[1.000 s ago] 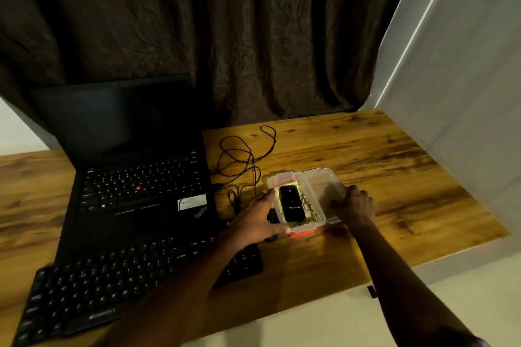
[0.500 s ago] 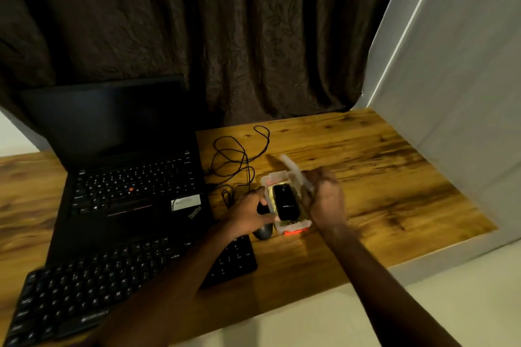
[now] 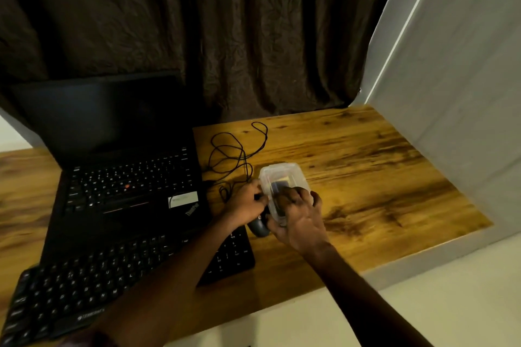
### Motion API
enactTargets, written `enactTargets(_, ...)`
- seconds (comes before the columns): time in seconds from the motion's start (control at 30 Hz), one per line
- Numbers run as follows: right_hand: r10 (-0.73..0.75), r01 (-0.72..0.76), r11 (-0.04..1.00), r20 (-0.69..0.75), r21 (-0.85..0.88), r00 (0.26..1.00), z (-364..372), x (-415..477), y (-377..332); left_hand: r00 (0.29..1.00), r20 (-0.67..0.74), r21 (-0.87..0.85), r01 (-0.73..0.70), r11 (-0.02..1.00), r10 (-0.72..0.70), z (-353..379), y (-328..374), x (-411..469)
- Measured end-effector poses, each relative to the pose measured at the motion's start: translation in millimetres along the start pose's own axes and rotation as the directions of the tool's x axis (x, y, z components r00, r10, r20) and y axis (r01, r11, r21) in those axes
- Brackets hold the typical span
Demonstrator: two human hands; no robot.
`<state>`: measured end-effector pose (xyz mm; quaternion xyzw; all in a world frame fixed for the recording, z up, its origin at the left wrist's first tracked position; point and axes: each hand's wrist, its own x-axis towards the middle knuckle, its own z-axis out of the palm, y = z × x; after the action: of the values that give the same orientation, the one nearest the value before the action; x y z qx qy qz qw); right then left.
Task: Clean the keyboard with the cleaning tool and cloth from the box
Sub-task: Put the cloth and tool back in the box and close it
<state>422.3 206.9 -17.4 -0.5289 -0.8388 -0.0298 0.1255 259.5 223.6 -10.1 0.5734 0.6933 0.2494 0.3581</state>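
The lidded box (image 3: 277, 175), with the dark tool (image 3: 279, 186) inside, sits on the surface (image 3: 366, 177) beyond the keyboard's (image 3: 84, 284) right end. The left grip (image 3: 248, 204) pinches its left edge and the right grip (image 3: 303, 221) clasps its top. I cannot tell whether the cleaning is done.

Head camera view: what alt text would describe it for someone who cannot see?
A person's left hand and right hand grip a clear plastic box, lid down, on a wooden table. To its left stand an open black laptop and, nearer, a black keyboard; a black cable coils behind.
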Motion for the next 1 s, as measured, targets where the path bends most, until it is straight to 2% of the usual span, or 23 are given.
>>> enactTargets(0.1, -0.007, 0.005, 1.000, 0.070, 0.030, 0.998, 2, -1, 3, 1.000, -0.024, 0.014, 0.010, 1.000, -0.010, -1, 5, 8)
enactTargets(0.2, -0.023, 0.019, 0.998, 0.074, 0.060, 0.997, 3, -2, 6, 0.999, -0.033, -0.006, 0.017, 1.000, -0.017, -3, 7, 17)
enactTargets(0.3, -0.027, 0.021, 0.997, 0.088, 0.068, 0.996, 5, -5, 8, 0.998, 0.005, -0.066, 0.059, 0.996, -0.059, -5, 9, 24)
enactTargets(0.4, -0.072, 0.066, 0.994, 0.063, 0.085, 0.995, 5, -9, 12, 0.998, 0.039, -0.053, 0.054, 0.997, -0.052, -4, 6, 31)
enactTargets(0.53, -0.143, 0.117, 0.966, 0.103, 0.229, 0.984, 5, -10, 30, 0.995, 0.094, 0.030, -0.038, 0.999, 0.035, -8, 9, 33)
enactTargets(0.63, -0.184, 0.160, 0.926, 0.040, 0.342, 0.982, 11, -13, 45, 0.981, 0.151, 0.175, -0.147, 0.973, 0.122, -14, 11, 37)
enactTargets(0.73, -0.206, 0.216, 0.895, -0.066, 0.390, 0.976, 14, -16, 50, 0.974, 0.175, 0.215, -0.180, 0.960, 0.144, -15, 13, 41)
enactTargets(0.83, -0.248, 0.240, 0.853, -0.046, 0.463, 0.968, 13, -13, 59, 0.976, 0.174, 0.250, -0.173, 0.953, 0.132, -15, 15, 40)
enactTargets(0.9, -0.242, 0.224, 0.821, -0.035, 0.526, 0.970, 10, -12, 65, 0.983, 0.159, 0.232, -0.132, 0.964, 0.096, -14, 16, 41)
enactTargets(1.0, -0.091, 0.076, 0.751, -0.011, 0.656, 0.996, 1, -22, 70, 0.983, 0.169, 0.268, -0.122, 0.956, 0.078, -11, 23, 39)
